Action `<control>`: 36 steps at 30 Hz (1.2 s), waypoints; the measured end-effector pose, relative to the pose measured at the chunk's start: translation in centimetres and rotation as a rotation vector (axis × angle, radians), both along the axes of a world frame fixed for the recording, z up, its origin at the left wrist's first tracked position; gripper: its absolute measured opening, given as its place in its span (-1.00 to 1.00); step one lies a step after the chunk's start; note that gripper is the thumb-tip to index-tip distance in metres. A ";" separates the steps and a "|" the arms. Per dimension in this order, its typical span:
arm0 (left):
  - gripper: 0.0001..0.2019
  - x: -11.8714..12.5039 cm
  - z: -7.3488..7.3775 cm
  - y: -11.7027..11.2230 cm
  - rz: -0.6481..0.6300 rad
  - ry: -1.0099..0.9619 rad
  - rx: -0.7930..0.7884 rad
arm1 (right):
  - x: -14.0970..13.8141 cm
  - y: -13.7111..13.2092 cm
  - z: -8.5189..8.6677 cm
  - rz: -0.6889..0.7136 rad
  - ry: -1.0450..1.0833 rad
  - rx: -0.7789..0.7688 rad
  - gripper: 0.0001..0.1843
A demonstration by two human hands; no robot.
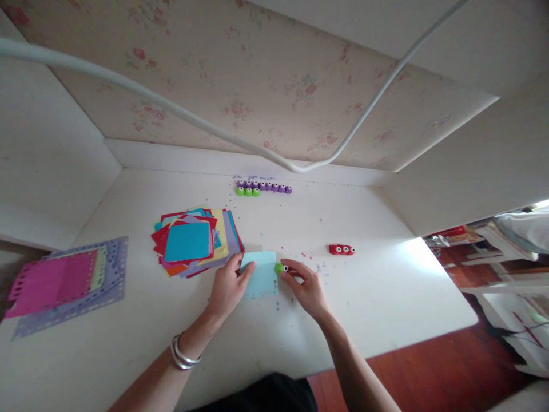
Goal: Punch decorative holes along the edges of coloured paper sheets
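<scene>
A light blue paper square (262, 276) lies on the white table (386, 297) in front of me. My left hand (228, 286) rests on its left edge, fingers closed over the paper and pinning it down. My right hand (305, 286) pinches a small green paper punch (279, 267) that sits on the sheet's right edge. Tiny coloured paper bits are scattered around the sheet.
A fanned stack of coloured paper squares (195, 240) lies just left of the sheet. Punched pink and purple sheets (68, 283) lie at the far left. A row of purple and green punches (262, 187) stands at the back; red punches (341, 249) sit to the right.
</scene>
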State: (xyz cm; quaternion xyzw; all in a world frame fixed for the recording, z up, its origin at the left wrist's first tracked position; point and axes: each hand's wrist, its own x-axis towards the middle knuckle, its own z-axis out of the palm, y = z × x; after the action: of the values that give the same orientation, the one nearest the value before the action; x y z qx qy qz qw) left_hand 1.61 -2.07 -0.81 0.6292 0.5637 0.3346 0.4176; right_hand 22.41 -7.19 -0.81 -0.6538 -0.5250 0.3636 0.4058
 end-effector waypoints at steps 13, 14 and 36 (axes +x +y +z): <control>-0.68 0.1 -0.1 0.0 -0.023 0.088 0.063 | -0.4 0.2 0.5 0.094 -0.060 0.002 -0.72; -0.68 0.1 -0.1 0.0 -0.028 0.094 0.070 | -0.5 0.3 0.6 0.099 -0.063 0.004 -0.72; -0.58 0.3 0.0 -3.0 -0.385 0.520 0.494 | 1.0 3.7 2.9 0.423 -0.272 -0.087 -0.83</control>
State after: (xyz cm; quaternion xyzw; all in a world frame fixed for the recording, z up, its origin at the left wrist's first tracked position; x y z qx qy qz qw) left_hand 1.95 -5.07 -0.80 0.8683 0.4249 0.2056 0.1525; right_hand 23.45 -3.50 2.12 -0.5890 -0.6837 0.3717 0.2178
